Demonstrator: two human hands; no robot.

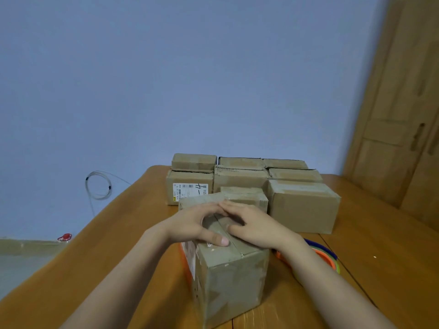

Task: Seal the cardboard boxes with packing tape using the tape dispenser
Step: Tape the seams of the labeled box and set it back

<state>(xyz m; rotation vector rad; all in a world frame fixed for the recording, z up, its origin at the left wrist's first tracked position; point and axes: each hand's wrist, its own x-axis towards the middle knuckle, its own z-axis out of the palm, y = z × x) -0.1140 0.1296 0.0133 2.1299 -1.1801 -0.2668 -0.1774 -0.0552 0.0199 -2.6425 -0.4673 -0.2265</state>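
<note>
- Left hand (190, 224) and right hand (254, 225) press flat, fingers extended, on the near box (228, 281).
- Stacked boxes (304, 205) stand behind the near box on the bench (380, 269).

Two bare forearms, left hand (190, 224), right hand (256, 226)

— Anything readable here?
— Only on the back-left cardboard box (189, 186): a white shipping label (190, 192) with barcodes and fine print too small to read.
— Any numbers?
— A handwritten mark beside the label's print, looking like "4" with a dash. Nothing else is legible.
</note>
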